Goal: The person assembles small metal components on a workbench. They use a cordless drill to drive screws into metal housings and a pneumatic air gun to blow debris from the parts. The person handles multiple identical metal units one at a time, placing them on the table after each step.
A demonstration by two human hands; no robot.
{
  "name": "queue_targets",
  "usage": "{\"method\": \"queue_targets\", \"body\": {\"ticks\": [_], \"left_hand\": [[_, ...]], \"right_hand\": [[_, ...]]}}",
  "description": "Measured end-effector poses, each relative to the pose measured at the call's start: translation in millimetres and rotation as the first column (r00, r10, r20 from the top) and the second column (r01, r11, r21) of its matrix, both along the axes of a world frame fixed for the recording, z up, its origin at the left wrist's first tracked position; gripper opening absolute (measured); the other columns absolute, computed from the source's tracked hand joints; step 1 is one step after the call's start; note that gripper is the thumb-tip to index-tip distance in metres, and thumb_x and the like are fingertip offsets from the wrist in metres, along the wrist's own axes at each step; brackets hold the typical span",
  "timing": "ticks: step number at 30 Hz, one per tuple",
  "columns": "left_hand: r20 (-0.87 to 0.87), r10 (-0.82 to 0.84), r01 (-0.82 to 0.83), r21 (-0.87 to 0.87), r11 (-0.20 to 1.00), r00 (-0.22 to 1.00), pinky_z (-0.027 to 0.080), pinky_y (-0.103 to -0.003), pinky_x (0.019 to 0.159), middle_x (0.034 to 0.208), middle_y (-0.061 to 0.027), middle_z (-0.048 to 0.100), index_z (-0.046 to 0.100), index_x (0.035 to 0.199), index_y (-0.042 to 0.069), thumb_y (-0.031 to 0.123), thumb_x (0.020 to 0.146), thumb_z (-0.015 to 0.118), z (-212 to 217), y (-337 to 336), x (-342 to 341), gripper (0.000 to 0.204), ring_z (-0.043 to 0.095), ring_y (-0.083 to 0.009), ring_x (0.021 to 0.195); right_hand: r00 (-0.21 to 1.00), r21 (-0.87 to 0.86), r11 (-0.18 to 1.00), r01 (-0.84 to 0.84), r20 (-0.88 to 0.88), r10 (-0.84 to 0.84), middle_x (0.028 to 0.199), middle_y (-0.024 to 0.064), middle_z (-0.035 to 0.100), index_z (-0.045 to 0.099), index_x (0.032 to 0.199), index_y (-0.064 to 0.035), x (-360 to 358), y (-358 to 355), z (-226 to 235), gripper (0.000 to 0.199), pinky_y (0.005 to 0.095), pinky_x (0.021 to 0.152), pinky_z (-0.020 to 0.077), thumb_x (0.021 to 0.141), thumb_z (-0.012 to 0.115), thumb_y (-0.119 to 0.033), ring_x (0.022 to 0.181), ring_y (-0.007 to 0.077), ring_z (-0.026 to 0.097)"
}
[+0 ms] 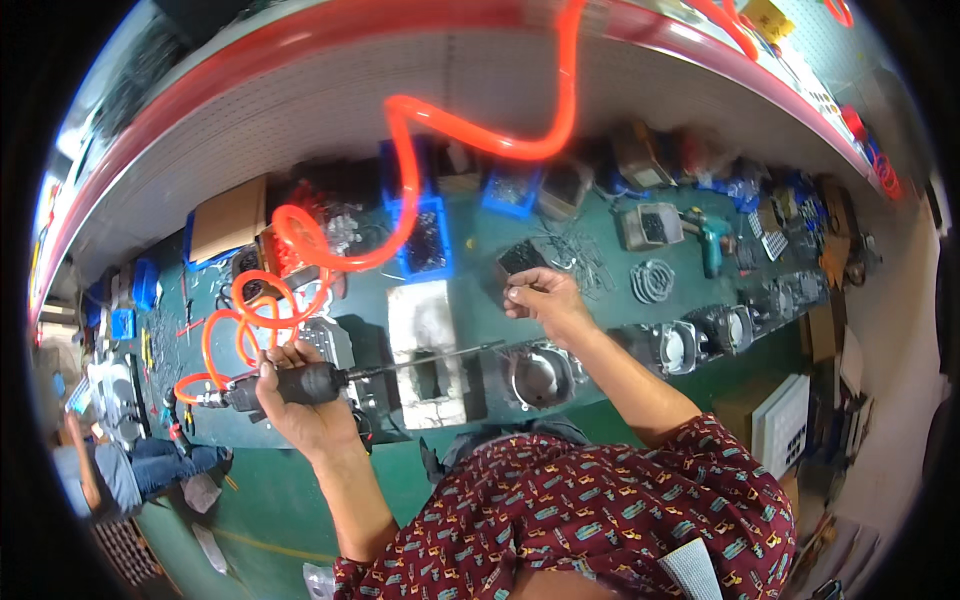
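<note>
Left hand (300, 395) grips a black air screwdriver (300, 383); right hand (540, 298) pinches a small part beyond its tip.

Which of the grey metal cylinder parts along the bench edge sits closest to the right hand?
The leftmost cylinder part, just below the right hand, its round bore facing up; the others line up farther right.
</note>
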State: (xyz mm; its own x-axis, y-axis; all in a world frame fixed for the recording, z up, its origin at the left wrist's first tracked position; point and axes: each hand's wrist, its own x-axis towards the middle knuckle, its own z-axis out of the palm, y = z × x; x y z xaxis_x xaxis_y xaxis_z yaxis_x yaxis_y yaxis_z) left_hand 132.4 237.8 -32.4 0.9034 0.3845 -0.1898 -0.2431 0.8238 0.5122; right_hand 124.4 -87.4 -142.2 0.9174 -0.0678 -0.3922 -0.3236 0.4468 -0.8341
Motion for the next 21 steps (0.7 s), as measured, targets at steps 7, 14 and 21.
{"method": "queue_targets", "body": {"ticks": [7,14,21], "left_hand": [[0.093,-0.145,0.145,0.006,0.989,0.985,0.053,-0.036,0.097,0.097,-0.0077,0.065,0.061,0.099,-0.001,0.009,0.088,0.068,6.8,-49.6,-1.2,0.016,0.061,-0.0202,0.096],[0.134,-0.223,0.226,-0.005,0.974,0.965,0.054,-0.040,0.098,0.094,-0.0090,0.062,0.060,0.101,-0.003,0.005,0.089,0.068,25.7,-126.7,-37.4,0.017,0.061,-0.0208,0.093],[0.139,-0.284,0.271,0.104,0.957,0.949,0.053,-0.037,0.098,0.094,-0.0092,0.062,0.062,0.098,-0.002,0.009,0.091,0.067,29.6,-217.6,-93.9,0.014,0.060,-0.0206,0.093]], "right_hand": [[0.989,0.162,0.977,0.141,0.028,-0.147,0.095,0.0130,0.070,0.065,0.113,0.0076,-102.1,-34.1,39.5,0.025,0.0318,0.076,0.0607,0.090,0.070,-0.001,0.081,0.0209,0.070],[0.965,0.165,0.969,0.184,0.158,-0.210,0.097,0.0133,0.069,0.063,0.111,0.0066,-162.7,-87.8,48.4,0.026,0.0336,0.076,0.0621,0.091,0.072,-0.005,0.087,0.0218,0.070],[0.960,-0.025,0.989,0.149,0.245,-0.138,0.099,0.0165,0.071,0.063,0.107,0.0085,-217.9,-165.9,67.8,0.020,0.0322,0.078,0.0611,0.090,0.069,0.000,0.090,0.0209,0.072]]}}
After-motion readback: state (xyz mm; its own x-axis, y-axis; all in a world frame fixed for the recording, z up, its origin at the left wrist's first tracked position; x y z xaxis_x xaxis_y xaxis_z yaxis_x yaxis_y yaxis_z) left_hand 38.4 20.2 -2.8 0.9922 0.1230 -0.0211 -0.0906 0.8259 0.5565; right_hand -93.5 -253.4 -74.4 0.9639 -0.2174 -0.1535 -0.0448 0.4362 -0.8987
